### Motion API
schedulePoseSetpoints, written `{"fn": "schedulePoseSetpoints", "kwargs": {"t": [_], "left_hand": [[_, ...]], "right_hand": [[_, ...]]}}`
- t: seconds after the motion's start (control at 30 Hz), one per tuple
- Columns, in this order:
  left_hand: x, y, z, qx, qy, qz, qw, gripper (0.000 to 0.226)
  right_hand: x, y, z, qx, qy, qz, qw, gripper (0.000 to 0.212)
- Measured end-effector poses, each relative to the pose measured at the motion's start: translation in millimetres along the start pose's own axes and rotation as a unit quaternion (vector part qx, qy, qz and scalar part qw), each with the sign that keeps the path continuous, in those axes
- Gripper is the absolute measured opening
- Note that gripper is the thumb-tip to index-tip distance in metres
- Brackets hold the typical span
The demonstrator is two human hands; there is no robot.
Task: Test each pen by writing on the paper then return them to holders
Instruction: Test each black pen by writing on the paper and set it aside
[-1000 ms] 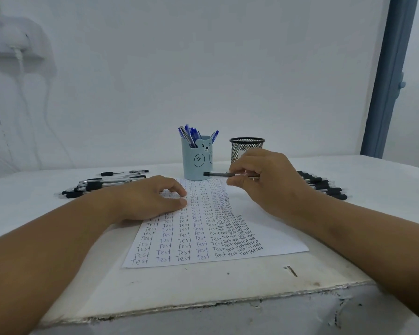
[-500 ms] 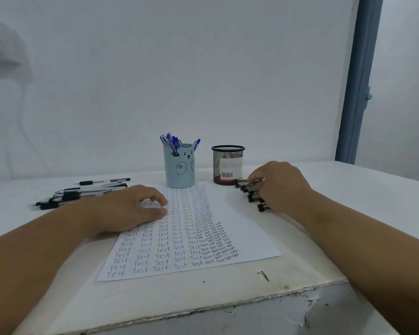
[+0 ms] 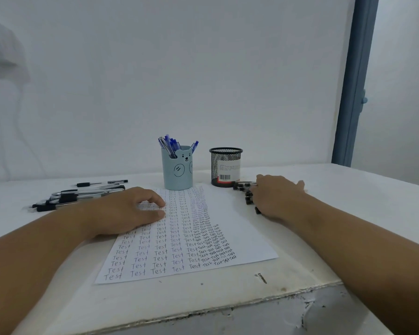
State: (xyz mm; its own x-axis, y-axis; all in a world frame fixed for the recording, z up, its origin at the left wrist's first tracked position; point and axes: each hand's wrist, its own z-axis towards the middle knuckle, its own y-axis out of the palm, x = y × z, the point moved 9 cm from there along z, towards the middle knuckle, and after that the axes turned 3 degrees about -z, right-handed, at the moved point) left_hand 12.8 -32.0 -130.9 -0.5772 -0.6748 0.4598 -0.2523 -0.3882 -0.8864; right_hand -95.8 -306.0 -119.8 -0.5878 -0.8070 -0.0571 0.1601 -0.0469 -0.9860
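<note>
A white paper (image 3: 230, 238) filled with rows of the word "Test" lies in the middle of the table. My left hand (image 3: 128, 211) rests on its upper left part, fingers loosely curled, holding nothing. My right hand (image 3: 276, 197) lies low over a pile of black pens (image 3: 248, 198) right of the paper, its fingers curled on one black pen (image 3: 243, 183) that pokes out to the left. A blue bear holder (image 3: 178, 172) with several blue pens stands behind the paper. The black mesh holder (image 3: 225, 168) beside it looks empty.
Several more black pens (image 3: 80, 195) lie in a loose group on the table left of the paper. A nail (image 3: 261, 278) lies near the chipped front edge (image 3: 228, 310). A blue door frame (image 3: 353, 81) stands at the right.
My right hand carried a black pen from above the paper to the pile on the right and sank onto it. The left hand stayed on the paper. The camera shifted right.
</note>
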Motion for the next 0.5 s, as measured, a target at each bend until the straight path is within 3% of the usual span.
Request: {"fn": "schedulePoseSetpoints", "kwargs": {"t": [0.2,0.3,0.37,0.5], "left_hand": [[-2.6,0.4,1.4,-0.003,-0.004,-0.009,1.0,0.031],[-1.5,0.0,2.2,-0.001,0.0,-0.009,1.0,0.029],[-1.6,-1.5,2.1,0.005,0.0,-0.004,1.0,0.027],[-5.9,-13.6,4.1,0.05,0.008,-0.031,0.998,0.015]], "right_hand": [[-19.6,-6.6,-9.6,0.065,-0.063,-0.033,0.995,0.041],[-44.2,-20.8,-27.1,0.132,-0.177,0.066,0.973,0.036],[-60.1,-29.4,-42.0,0.155,-0.26,0.17,0.938,0.03],[-93.9,-25.3,-59.6,0.119,-0.383,0.207,0.893,0.017]]}}
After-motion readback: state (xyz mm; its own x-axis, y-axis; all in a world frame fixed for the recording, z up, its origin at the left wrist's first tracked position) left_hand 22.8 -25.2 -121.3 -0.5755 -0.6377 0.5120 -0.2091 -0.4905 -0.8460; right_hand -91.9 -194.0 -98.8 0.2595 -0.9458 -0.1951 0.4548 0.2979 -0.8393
